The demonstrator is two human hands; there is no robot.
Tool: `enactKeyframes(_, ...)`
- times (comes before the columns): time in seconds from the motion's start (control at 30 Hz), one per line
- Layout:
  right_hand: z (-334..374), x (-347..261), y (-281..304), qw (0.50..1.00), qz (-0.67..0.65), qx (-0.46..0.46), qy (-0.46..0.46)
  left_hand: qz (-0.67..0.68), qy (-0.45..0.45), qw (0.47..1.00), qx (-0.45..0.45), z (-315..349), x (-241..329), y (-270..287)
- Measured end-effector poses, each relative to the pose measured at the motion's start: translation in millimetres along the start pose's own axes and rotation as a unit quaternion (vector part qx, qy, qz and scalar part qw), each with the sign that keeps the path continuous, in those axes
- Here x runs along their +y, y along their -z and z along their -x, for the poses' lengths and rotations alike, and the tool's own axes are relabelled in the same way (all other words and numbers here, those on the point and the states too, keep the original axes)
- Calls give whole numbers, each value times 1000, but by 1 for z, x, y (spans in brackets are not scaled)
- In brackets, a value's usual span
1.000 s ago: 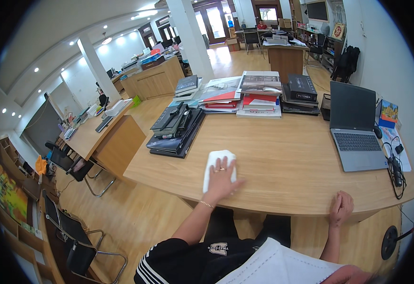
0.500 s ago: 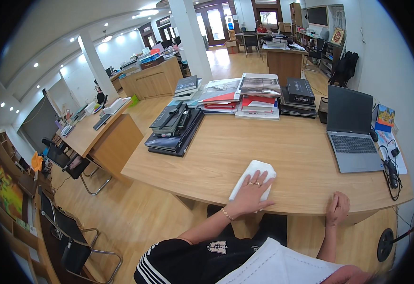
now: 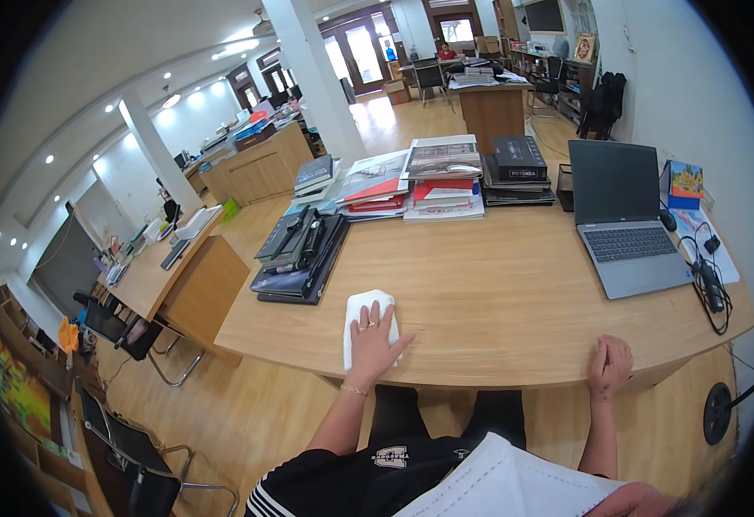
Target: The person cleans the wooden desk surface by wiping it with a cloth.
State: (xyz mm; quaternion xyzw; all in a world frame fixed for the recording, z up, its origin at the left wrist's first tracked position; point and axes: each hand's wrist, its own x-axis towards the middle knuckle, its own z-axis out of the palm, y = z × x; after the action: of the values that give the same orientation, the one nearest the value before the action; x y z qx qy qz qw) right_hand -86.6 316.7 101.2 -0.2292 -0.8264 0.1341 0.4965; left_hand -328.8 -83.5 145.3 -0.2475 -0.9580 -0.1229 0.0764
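My left hand (image 3: pixel 375 345) lies flat on a folded white cloth (image 3: pixel 360 305), fingers spread and pressing from above. The cloth rests on the wooden desk (image 3: pixel 489 284) near its front edge, left of my body. It sticks out past my fingertips and along the hand's left side. At the front edge toward the right, my right hand (image 3: pixel 610 369) rests on the desk with its fingers curled in. Nothing shows in that hand.
Dark folders (image 3: pixel 295 276) with small black items on top are stacked at the desk's left. Along the back stand piles of books and magazines (image 3: pixel 444 181). An open laptop (image 3: pixel 622 233) sits at the right, beside coiled black cables (image 3: pixel 711 293) and a small calendar (image 3: pixel 685 183).
My left hand and the cloth have slid left across the desk, and the cloth now points more straight away from me. The right hand stays at the edge. The view has shifted slightly.
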Motion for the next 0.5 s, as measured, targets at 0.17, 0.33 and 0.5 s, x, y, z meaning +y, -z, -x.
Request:
enactKeyframes(0.17, -2, -1, 0, 1000, 3, -5, -5, 5, -31, 999, -15, 2, 36, -5)
enactKeyframes(0.33, -5, -8, -2, 990, 60, -89, -94, 33, -117, 993, -11, 6, 83, -18)
enactKeyframes(0.5, -1, -69, -35, 991, 27, -128, 11, 219, -182, 959, 12, 4, 96, -15)
